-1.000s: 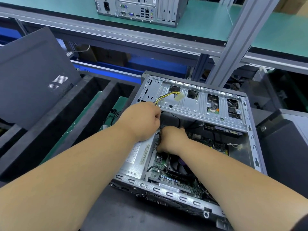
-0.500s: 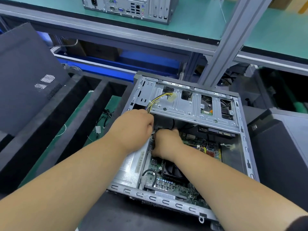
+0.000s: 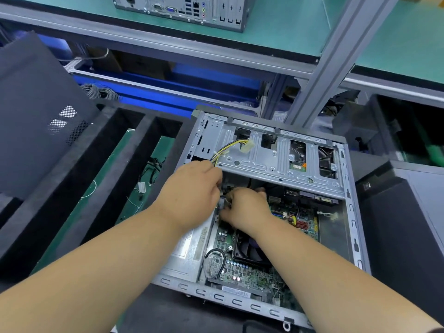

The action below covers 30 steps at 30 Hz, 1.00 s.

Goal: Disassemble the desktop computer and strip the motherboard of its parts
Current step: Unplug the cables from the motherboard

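Note:
An open grey desktop case [image 3: 349, 212] lies flat in front of me. Inside it, the green motherboard [image 3: 252, 275] carries a black CPU fan [image 3: 249, 251]. A silver power supply [image 3: 189, 246] sits at the case's left. Yellow and black wires with a white plug [image 3: 247, 145] lie over the metal drive cage [image 3: 276, 159]. My left hand [image 3: 192, 195] is curled at the root of those wires. My right hand [image 3: 245, 207] is curled beside it over the board's upper left, its fingertips on a small pale connector [image 3: 222, 203]. What each hand grips is hidden.
A black foam tray with long slots [image 3: 115, 169] lies to the left, green boards and loose cables in its slots. A dark side panel [image 3: 31, 111] leans at far left. Another desktop [image 3: 182, 8] stands on the green shelf behind. Black cases [image 3: 403, 231] crowd the right.
Both hands have stayed together at the board's upper left corner, with only small shifts of the fingers. The view has drifted slightly.

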Each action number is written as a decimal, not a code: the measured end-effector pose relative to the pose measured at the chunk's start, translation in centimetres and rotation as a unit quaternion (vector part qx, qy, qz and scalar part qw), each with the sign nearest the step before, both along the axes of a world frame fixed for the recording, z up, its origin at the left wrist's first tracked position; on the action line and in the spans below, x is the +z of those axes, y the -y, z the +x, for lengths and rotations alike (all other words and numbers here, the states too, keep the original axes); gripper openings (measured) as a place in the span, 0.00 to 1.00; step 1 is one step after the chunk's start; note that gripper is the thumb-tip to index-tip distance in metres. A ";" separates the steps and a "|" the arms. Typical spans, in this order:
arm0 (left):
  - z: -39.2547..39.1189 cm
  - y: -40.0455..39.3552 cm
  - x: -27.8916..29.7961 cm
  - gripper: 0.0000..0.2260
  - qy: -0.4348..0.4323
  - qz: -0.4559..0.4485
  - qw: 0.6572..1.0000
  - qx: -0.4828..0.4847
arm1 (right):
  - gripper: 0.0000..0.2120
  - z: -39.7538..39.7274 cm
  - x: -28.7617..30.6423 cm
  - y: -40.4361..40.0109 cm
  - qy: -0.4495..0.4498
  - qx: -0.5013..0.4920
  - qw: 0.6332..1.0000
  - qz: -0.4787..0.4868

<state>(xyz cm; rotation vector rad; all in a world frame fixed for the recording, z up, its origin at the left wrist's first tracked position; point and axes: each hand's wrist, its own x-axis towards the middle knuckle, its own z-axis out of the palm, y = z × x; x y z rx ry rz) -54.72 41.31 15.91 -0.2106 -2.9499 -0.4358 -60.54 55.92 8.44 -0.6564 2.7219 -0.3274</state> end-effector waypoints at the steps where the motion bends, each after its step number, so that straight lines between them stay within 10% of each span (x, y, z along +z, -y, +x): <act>1: 0.1 -0.2 0.1 0.06 -0.031 -0.013 0.999 -0.002 | 0.14 -0.1 0.2 -0.2 0.008 -0.024 0.999 -0.024; 9: 0.7 -0.8 0.9 0.10 -0.094 -0.098 0.991 0.001 | 0.12 -0.6 4.2 -1.9 0.110 -0.090 0.982 -0.127; 30: 0.6 -0.8 -0.4 0.10 -0.073 -0.070 0.995 -0.010 | 0.11 5.0 3.5 -4.4 -0.005 0.381 0.925 -0.012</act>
